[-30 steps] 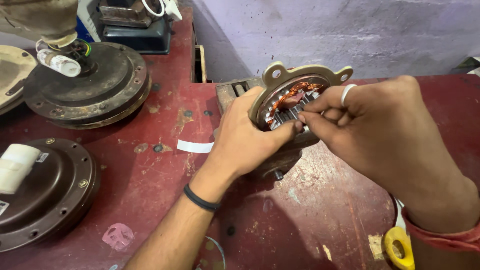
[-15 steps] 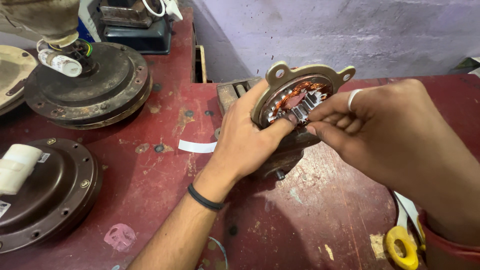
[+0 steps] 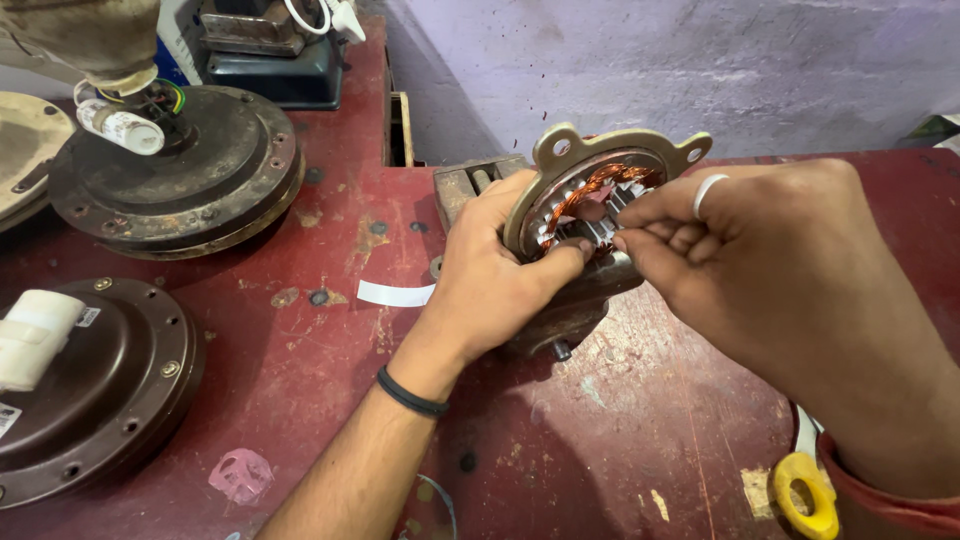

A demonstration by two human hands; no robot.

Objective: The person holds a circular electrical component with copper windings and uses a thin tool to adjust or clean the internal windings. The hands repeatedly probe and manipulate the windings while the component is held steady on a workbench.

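At the frame's centre, the left hand (image 3: 490, 275) is gripping the round motor housing (image 3: 560, 175), fingers closed around its rim, over the red surface (image 3: 330, 250). The right hand (image 3: 760, 260) is pinching its fingers together at the copper windings (image 3: 590, 190) sitting inside it.
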